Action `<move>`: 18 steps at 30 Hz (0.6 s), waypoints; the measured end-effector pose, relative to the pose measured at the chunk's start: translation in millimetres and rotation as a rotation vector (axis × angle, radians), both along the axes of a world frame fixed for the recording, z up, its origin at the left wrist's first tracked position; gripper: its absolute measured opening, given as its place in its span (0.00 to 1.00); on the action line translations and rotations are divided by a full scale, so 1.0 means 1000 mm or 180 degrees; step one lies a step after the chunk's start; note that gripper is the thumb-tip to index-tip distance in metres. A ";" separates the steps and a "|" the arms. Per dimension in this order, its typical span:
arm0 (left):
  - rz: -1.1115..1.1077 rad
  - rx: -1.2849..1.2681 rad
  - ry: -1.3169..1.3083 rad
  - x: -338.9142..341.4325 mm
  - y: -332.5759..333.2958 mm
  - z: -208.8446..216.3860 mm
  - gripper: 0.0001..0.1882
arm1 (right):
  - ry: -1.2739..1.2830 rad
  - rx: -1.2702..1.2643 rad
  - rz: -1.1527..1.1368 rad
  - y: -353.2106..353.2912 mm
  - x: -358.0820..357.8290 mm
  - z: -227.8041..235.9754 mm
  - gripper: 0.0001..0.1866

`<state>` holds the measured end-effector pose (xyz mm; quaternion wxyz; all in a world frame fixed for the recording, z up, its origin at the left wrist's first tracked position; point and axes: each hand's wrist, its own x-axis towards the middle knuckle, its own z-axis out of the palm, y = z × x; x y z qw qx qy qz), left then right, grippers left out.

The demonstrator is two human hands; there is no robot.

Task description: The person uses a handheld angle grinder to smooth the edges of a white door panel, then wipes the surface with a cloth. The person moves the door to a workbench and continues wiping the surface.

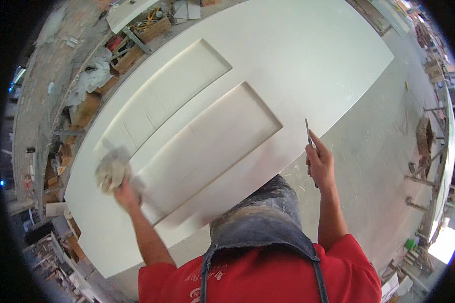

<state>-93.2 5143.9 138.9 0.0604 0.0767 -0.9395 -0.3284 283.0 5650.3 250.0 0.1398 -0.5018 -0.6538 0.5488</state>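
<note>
A large white door panel [308, 55] lies flat before me, with two long recessed fields side by side in its surface. At the panel's left part, my left hand [128, 196] is closed on a crumpled cream rag [111, 174]. The rag is smeared by motion and lies over the near left ends of the recesses. My right hand [322, 164] is raised by the panel's right edge, fingers wrapped round a slim tool. Its thin blade [307, 129] points up and away; it looks like a knife or scraper seen edge-on.
Beyond the panel's left edge, a low row holds cardboard boxes [129, 59], clear plastic bags [93, 78] and scraps. Grey floor [374, 151] with bits of debris stretches to the right. Against the right side stands a long white board [446, 166] on supports.
</note>
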 end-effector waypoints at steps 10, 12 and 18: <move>-0.1784 0.1081 -0.0112 0.048 0.454 0.018 0.25 | -0.0257 0.0006 -0.0821 0.154 0.166 0.025 0.26; -0.2078 0.0655 0.0061 0.041 0.500 0.003 0.25 | -0.0356 -0.0077 -0.1015 0.166 0.183 0.027 0.26; -0.2617 0.0709 0.0178 0.069 0.558 0.025 0.26 | -0.0424 -0.0504 -0.1081 0.187 0.200 0.010 0.26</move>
